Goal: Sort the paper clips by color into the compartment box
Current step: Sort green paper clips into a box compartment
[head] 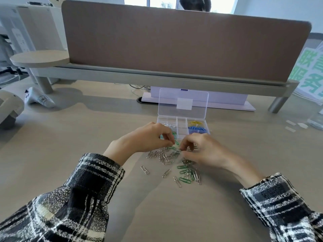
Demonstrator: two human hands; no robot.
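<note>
A clear compartment box (181, 127) stands open on the table, lid up. Yellow clips (195, 122) and blue clips (197, 128) fill its right compartments; silver clips (170, 126) lie in a left one. A loose pile of silver and green paper clips (176, 163) lies on the table in front of the box. My left hand (148, 137) hovers over the pile's far edge, fingers curled, pinching a green clip (176, 142). My right hand (201, 149) has its fingertips curled down into the pile, pinching at clips there; what it holds is blurred.
A brown desk divider (174, 46) on a grey shelf rises behind the box. A white stand (201, 100) sits under that shelf. A white device (38, 98) lies at the left, small white pieces (297, 125) at the right. A person sits behind the divider.
</note>
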